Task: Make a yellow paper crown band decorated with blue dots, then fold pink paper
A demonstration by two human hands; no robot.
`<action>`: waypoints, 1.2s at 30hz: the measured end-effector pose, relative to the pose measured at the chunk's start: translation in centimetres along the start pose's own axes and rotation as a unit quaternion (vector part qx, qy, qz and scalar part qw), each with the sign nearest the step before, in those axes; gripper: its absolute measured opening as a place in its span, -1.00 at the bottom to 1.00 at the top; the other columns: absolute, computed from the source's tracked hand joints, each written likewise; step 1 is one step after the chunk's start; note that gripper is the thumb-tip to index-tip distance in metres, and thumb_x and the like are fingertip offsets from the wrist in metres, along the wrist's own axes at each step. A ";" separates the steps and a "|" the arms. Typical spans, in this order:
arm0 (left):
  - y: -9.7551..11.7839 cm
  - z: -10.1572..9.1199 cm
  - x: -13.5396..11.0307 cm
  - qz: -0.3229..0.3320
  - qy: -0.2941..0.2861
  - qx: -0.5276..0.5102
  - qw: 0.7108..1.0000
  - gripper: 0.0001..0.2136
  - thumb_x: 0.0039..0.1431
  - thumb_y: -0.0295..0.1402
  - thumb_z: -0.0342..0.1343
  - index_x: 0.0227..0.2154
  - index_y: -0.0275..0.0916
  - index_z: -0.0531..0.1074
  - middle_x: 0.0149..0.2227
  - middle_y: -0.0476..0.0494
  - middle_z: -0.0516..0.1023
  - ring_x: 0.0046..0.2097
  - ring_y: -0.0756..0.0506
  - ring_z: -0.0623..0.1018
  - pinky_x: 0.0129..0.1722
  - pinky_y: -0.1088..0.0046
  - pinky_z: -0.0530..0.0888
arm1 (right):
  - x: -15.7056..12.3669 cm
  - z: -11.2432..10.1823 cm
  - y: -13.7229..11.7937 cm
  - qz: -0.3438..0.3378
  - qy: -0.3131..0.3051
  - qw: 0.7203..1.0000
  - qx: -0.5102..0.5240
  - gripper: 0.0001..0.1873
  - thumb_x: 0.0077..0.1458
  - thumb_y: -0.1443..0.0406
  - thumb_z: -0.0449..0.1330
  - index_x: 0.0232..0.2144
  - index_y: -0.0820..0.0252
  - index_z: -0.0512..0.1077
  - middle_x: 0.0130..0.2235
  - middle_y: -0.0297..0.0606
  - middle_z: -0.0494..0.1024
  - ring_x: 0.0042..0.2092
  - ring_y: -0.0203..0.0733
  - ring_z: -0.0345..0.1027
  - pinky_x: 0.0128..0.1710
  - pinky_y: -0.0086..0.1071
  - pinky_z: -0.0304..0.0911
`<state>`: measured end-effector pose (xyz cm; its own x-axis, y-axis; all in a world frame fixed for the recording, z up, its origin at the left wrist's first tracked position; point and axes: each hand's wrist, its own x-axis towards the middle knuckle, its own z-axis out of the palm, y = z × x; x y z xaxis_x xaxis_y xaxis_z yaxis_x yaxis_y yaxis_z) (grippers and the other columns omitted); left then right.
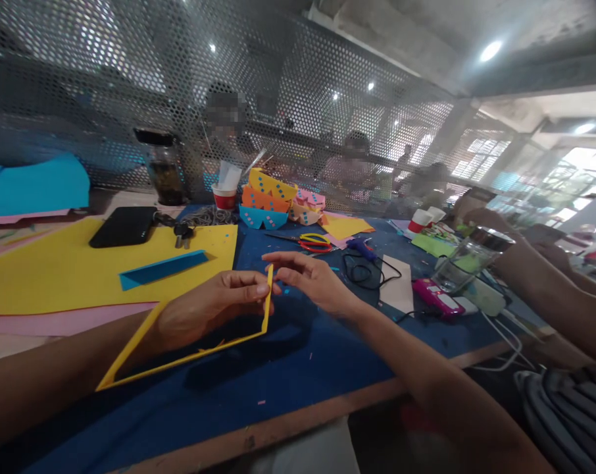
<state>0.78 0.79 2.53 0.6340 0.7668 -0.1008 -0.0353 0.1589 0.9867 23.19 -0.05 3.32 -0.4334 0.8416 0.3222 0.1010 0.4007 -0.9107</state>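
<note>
Matt yellow paper frame (267, 309), matt blue tabletop (298, 375), perforated metal screen (327, 99), glossy black phone (123, 227)

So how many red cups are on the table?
2. One red cup stands by the mesh screen, left of the paper shapes; another red cup is farther right, near a co-worker's hand. More may be hidden.

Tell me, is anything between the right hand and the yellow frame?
Nothing visible stands there. The right hand is close beside the upper corner of the yellow frame, which the left hand pinches.
</note>
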 end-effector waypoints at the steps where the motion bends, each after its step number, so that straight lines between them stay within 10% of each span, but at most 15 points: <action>1: 0.0 0.0 -0.1 -0.011 -0.023 -0.003 1.000 -0.73 0.05 -0.04 0.42 -0.33 -0.12 0.70 -0.27 -0.16 0.69 -0.20 -0.19 0.63 -0.03 0.20 0.57 | 0.0 0.0 -0.1 0.008 -0.019 1.000 0.014 -0.72 0.31 0.15 0.27 0.04 0.02 0.58 0.01 -0.29 0.64 0.08 -0.20 0.49 0.19 -0.25 0.32; 14: 0.7 -0.7 -0.7 -0.083 -0.114 -0.048 0.989 -0.70 0.19 -0.02 0.29 -0.21 -0.12 0.71 -0.23 -0.22 0.73 -0.13 -0.26 0.66 0.00 0.21 0.57 | -0.1 -0.3 -0.1 0.035 -0.053 0.988 0.144 -0.73 0.11 0.11 0.46 -0.27 0.13 0.55 -0.31 -0.36 0.60 -0.26 -0.28 0.50 -0.11 -0.33 0.43; 21: 1.4 -4.8 1.1 -0.025 0.075 -0.057 0.995 -0.62 0.22 -0.15 0.27 0.04 -0.17 0.60 0.00 -0.13 0.72 -0.04 -0.23 0.67 -0.13 0.30 0.61 | 0.5 -2.5 -1.0 0.002 0.175 0.976 0.130 -0.65 0.07 0.01 0.43 -0.28 0.09 0.47 -0.32 -0.37 0.56 -0.32 -0.30 0.44 -0.20 -0.37 0.43; 29: 1.9 -5.9 1.7 0.077 0.227 0.064 0.969 -0.73 0.29 -0.18 0.22 -0.13 -0.30 0.56 -0.10 -0.21 0.71 -0.07 -0.19 0.66 -0.04 0.27 0.62 | 0.2 -3.5 -1.2 -0.115 0.311 0.943 -0.018 -0.82 0.23 0.15 0.33 -0.23 0.09 0.48 -0.33 -0.34 0.60 -0.29 -0.25 0.51 -0.15 -0.29 0.47; 36: 1.8 -2.5 0.4 -0.049 0.045 -0.004 0.998 -0.67 0.33 -0.06 0.18 -0.26 -0.22 0.67 -0.28 -0.20 0.73 -0.21 -0.17 0.68 -0.20 0.35 0.61 | -1.0 -0.2 -0.3 -0.146 0.212 0.947 -0.191 -0.92 0.26 0.22 0.31 -0.25 0.07 0.56 -0.24 -0.29 0.66 -0.24 -0.21 0.54 -0.14 -0.28 0.47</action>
<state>-0.96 2.93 3.99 0.5625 0.8004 -0.2074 0.0166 0.2399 0.9707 23.77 -0.90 3.30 -0.1026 0.7125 0.6941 0.3846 0.6719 -0.6329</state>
